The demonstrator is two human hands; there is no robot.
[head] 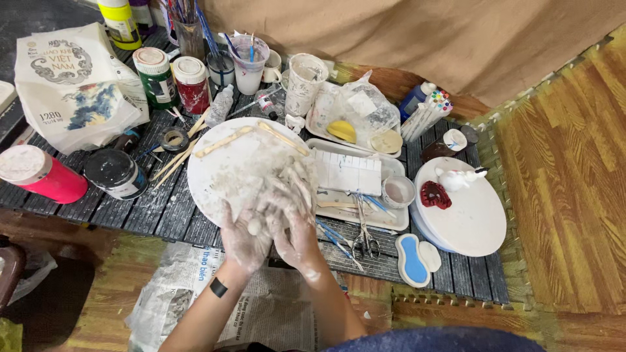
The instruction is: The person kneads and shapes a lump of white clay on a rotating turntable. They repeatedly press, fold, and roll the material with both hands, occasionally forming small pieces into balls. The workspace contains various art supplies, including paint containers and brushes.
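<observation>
Both my hands are smeared with white clay and pressed together at the near edge of a round white board [222, 166]. My left hand [242, 238] and my right hand [295, 228] cup a small ball of white clay [254, 226] between the palms. The fingers curl around it, so most of the lump is hidden. Two flat wooden sticks [225, 140] lie on the far part of the board. A dark band shows on my left wrist.
Paint jars [156, 77], a red bottle [40, 175], a cup of brushes [250, 62], trays, scissors [365, 234], a white turntable [473, 215] with small figures and a blue kidney-shaped piece [411, 259] crowd the low slatted table. Newspaper lies on the floor below.
</observation>
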